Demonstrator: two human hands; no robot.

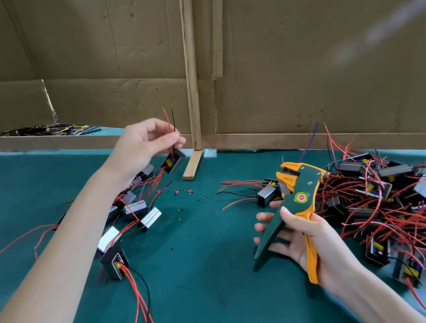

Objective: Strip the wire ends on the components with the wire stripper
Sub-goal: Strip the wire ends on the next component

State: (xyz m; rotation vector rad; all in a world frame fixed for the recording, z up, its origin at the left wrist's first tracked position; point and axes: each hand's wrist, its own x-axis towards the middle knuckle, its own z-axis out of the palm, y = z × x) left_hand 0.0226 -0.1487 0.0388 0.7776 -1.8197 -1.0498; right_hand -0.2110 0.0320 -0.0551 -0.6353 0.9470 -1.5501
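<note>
Nearest the camera, right hand [311,238] wrapped loosely round orange-and-green pistol-shaped wire stripper [297,203], handles splayed, head upright. Further out, left hand [140,149] raised, thumb and fingertips pinching thin red and black wire ends [170,122], small black box-shaped component [173,160] dangling beneath. Beyond, tangled red-wired heap of components [385,198] on green felt table [198,251]. Risk: wires apart from stripper head; uneven ends could miss the blade, or dangling weight tug them loose

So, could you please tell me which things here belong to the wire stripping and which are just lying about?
Job in hand:
wire stripper in right hand
component hanging by its wires from left hand
pile of components
smaller group

Lying about:
cardboard wall
wooden strip
wire offcuts
</note>
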